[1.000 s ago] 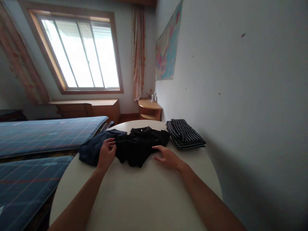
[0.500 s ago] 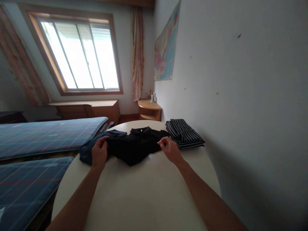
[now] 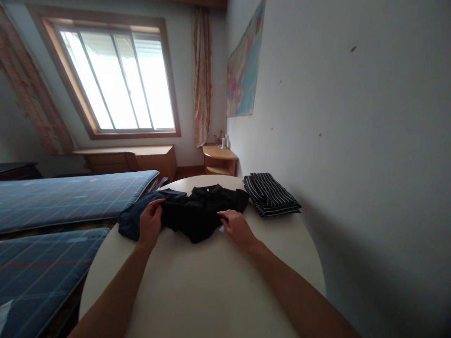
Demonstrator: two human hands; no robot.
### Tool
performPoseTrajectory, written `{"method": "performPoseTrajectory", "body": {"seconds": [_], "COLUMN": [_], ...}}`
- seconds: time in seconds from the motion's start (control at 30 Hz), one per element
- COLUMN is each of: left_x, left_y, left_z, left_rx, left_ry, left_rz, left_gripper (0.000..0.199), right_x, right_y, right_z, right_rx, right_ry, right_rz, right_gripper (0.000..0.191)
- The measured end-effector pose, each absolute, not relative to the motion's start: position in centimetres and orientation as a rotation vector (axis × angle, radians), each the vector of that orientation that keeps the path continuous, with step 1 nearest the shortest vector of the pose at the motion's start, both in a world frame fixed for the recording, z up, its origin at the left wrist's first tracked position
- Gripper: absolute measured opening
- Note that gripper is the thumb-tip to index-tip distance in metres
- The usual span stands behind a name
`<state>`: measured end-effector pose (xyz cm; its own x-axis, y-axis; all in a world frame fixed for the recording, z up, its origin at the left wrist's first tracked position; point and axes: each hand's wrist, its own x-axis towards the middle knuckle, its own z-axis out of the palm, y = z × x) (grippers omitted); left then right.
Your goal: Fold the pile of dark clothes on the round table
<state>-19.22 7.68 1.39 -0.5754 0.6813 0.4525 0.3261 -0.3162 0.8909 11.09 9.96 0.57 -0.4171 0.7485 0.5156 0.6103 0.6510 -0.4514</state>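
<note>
A black collared shirt (image 3: 197,216) lies bunched on the round white table (image 3: 190,286), its collar at the far side. My left hand (image 3: 151,223) pinches the shirt's left edge between thumb and fingers. At its right edge, my right hand (image 3: 236,226) has its fingers closed on the black cloth, beside a small white tag. A dark blue garment (image 3: 130,218) lies to the left, partly behind my left hand. To the right of the shirt sits a folded black-and-white striped garment (image 3: 271,195).
Two plaid mattresses (image 3: 70,197) stand left of the table. A white wall (image 3: 369,164) runs close along the right side. Beyond the table are a wooden corner shelf (image 3: 220,152) and a desk (image 3: 155,151) under the window.
My right hand has moved left and slightly nearer, from the shirt's right sleeve to its near right edge. My left hand has shifted slightly right, still pinching the cloth.
</note>
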Motion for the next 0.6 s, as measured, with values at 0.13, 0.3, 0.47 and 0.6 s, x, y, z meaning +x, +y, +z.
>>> {"method": "performPoseTrajectory", "body": {"seconds": [0.13, 0.3, 0.47, 0.6], "left_x": [-20.3, -20.7, -20.6, -18.5], "left_y": [7.9, 7.8, 7.5, 6.7], "left_z": [1.5, 1.7, 1.5, 1.9], "left_rx": [1.116, 0.934, 1.043, 1.729], "left_ry": [1.678, 1.930, 2.062, 2.202], "left_rz": [2.081, 2.027, 1.887, 1.853], "left_gripper": [0.039, 0.036, 0.031, 0.026], "right_x": [14.3, 18.4, 19.1, 18.6], "right_y": [11.0, 12.2, 12.2, 12.3], "right_z": [2.7, 4.2, 4.3, 3.8], "right_rx": [-0.973, -0.976, -0.983, -0.978], "right_ry": [-1.875, -1.503, -1.455, -1.534], "right_rz": [0.092, -0.095, -0.062, 0.075], "right_gripper": [0.027, 0.025, 0.023, 0.023]}}
